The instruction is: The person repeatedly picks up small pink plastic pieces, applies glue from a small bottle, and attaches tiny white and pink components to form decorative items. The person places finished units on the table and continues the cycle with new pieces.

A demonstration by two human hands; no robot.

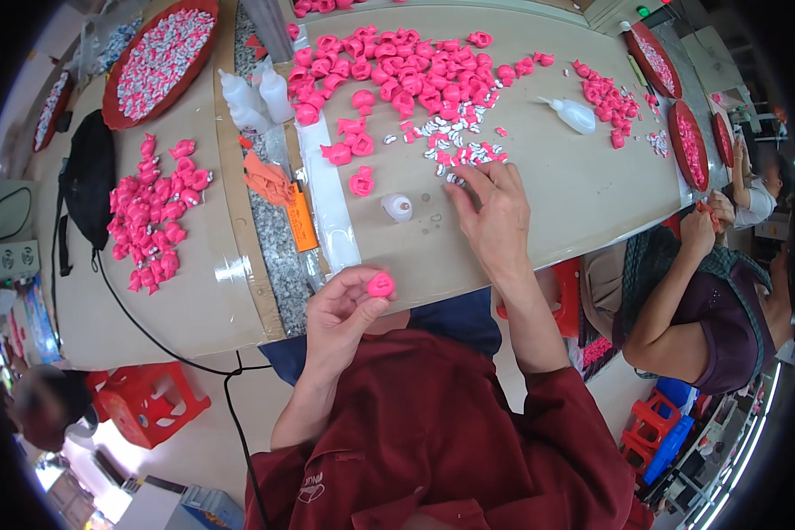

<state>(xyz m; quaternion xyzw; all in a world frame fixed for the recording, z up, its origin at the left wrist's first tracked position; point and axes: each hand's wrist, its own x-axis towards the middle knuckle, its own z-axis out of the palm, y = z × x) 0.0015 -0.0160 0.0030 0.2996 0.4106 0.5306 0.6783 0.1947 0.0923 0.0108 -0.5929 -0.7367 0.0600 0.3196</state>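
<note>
My left hand (340, 314) pinches a small rounded pink plastic piece (380, 284) between thumb and fingers, just off the table's near edge. Farther in, my right hand (496, 216) reaches down to a scatter of little white and pink parts (455, 132). Its thumb and forefinger close around a small white part (455, 179) at the near end of that scatter. A squeeze bottle (397, 208) with a narrow tip stands between my hands. Beyond lies a large heap of hollow pink pieces (406, 71), a few of them strayed to its left.
Another squeeze bottle (574, 116) lies on its side at the right. More bottles (274, 93), an orange cloth (268, 179) and an orange box cutter (301, 216) lie left. A pink pile (155, 212) and red tray (115, 110) sit farther left. A co-worker (702, 300) sits at right.
</note>
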